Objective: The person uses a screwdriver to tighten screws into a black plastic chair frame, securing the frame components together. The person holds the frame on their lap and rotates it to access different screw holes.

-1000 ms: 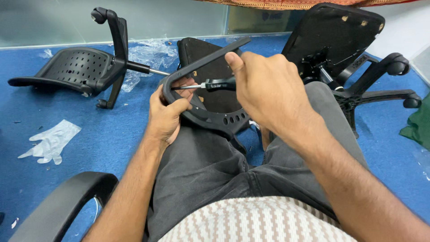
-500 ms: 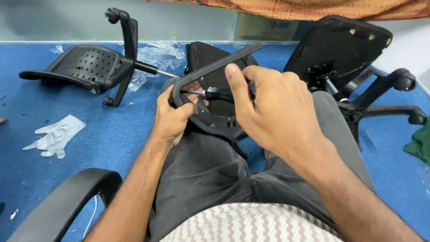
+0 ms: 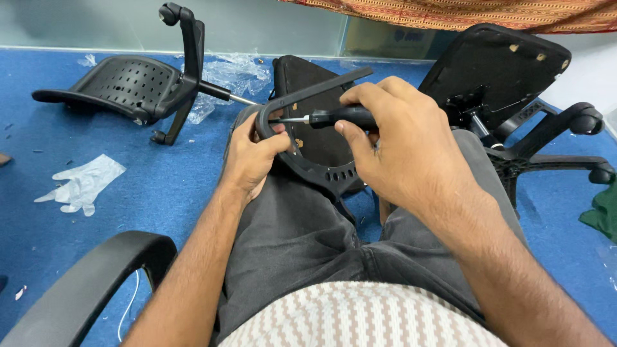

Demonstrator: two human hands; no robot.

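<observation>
**Two hands on one screw: armrest held, driver in line**

Two hands work close together over the lap. Left hand (image 3: 252, 156) wraps the curved end of the black armrest (image 3: 302, 96), fingers closed around it, thumb pressed just beside the driver tip. Right hand (image 3: 398, 138) is closed round the black handle of a screwdriver (image 3: 321, 118), w/ the metal shaft pointing left into the inner face of the armrest's bend. The screw itself is hidden behind the thumb, so seating can't be confirmed.

Armrest sits on the thighs, resting against a perforated black chair part (image 3: 328, 170) below the grip.

Judgement on doing it well: keep shaft square to the hole, not tilted, & push along its axis while turning, else the tip may slip toward the left thumb. Left hand should clamp the armrest firm vs. the leg so it doesn't twist w/ the torque.

Beyond the grip: a perforated seat shell (image 3: 122, 87) lies on blue carpet (image 3: 128, 193), an upturned chair base (image 3: 514, 83) off to the right-hand side, a crumpled glove (image 3: 83, 186) well apart.
</observation>
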